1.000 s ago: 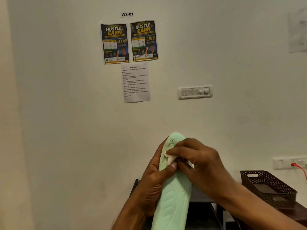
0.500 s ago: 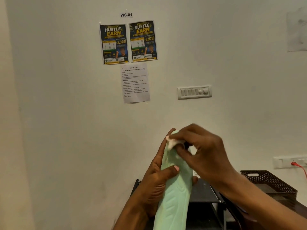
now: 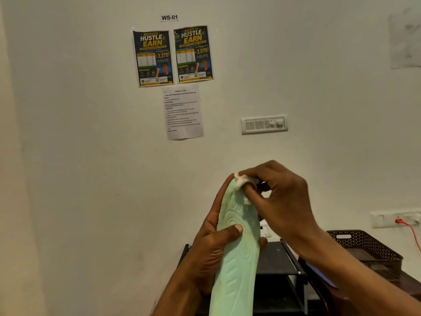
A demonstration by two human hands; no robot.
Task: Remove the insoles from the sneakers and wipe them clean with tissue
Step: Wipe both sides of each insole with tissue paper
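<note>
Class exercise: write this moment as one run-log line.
step: insole wipe | left hand: grips pale green foam insole mid-length | right hand: presses crumpled white tissue against its top end

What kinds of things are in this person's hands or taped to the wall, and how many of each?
insole: 1
tissue: 1
posters: 2
printed sheet: 1
WS-01 label: 1
plain sheet, top right: 1
Total: 7
</note>
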